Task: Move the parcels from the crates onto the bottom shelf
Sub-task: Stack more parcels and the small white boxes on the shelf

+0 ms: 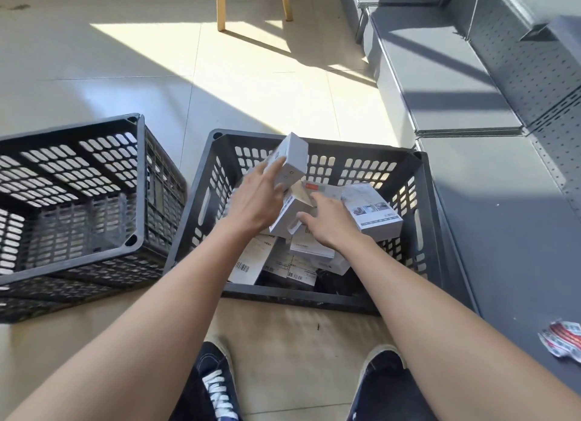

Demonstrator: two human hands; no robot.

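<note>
A dark plastic crate (421,181) stands on the floor in front of me, holding several white boxes and labelled parcels. My left hand (257,197) grips a small white box (290,159) and holds it tilted above the pile. My right hand (330,221) rests on another white box (290,214) lower in the crate, fingers curled around its edge. A printed white box (374,210) lies to the right inside the crate. The grey bottom shelf (503,219) runs along the right, close to the crate.
A second dark crate (138,181) lies tipped on its side to the left, with nothing visible in it. A red-and-white packet (562,342) lies on the shelf near me. Wooden chair legs (221,8) stand far ahead. My shoes (217,379) are below the crate.
</note>
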